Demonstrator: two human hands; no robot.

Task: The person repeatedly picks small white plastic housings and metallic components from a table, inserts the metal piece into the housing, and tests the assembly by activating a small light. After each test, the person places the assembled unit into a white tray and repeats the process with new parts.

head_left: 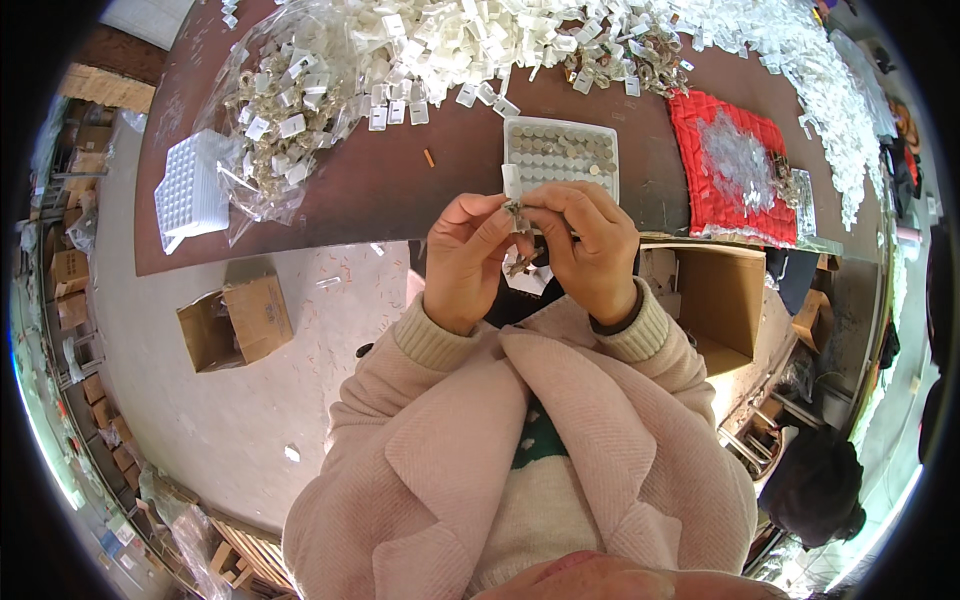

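Observation:
My left hand (465, 262) and my right hand (588, 240) meet just in front of the table edge, fingertips pinched together. Between them is a small metallic trinket (516, 210), partly hidden by the fingers, so its exact kind cannot be made out. A white plastic tag (511, 180) sticks up from it. Behind the hands on the table lies a white tray (610, 185) with rows of round, coin-like silvery discs (560, 140). Farther back spreads a heap of similar white tags (440, 50).
A plastic bag of tagged trinkets (275, 135) and stacked white trays (192, 195) lie at left. On the right is a red quilted cloth (690, 150) bearing small clear pieces (740, 155). Open cardboard boxes (258, 318) (722, 305) stand below the table edge.

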